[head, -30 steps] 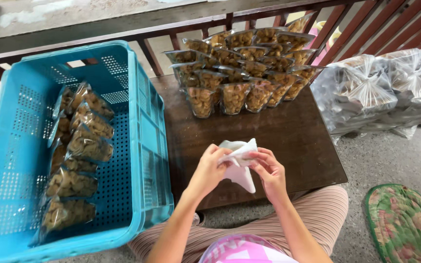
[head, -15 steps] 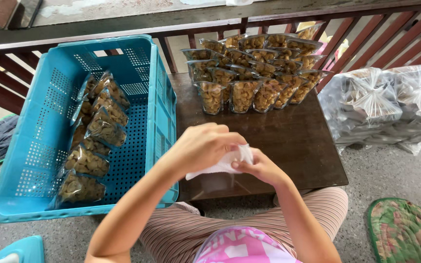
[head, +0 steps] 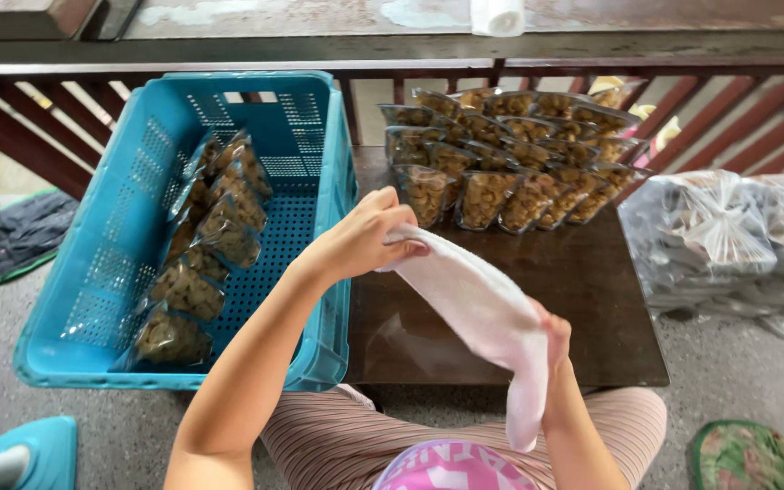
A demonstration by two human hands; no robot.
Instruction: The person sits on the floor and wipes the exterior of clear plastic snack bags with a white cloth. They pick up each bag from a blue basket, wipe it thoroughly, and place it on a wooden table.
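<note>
A white cloth (head: 487, 322) is stretched between my two hands above the near edge of a dark wooden table (head: 592, 290). My left hand (head: 365, 238) pinches its upper end, close to the blue crate's rim. My right hand (head: 551, 340) grips the cloth lower down, mostly hidden behind it, and the loose end hangs toward my lap. Several clear bags of brown snacks (head: 510, 154) stand in rows at the table's far side.
A blue perforated plastic crate (head: 102, 299) at left holds a row of snack bags (head: 201, 254). Tied clear plastic bags (head: 737, 240) lie piled at right. A brown wooden railing (head: 29, 118) runs behind. Mats (head: 15, 231) lie on the concrete floor.
My hands have drawn apart, pulling the bunched white cloth out long. My left hand rose toward the crate, my right hand dropped lower. The camera view shifted right and closer.
</note>
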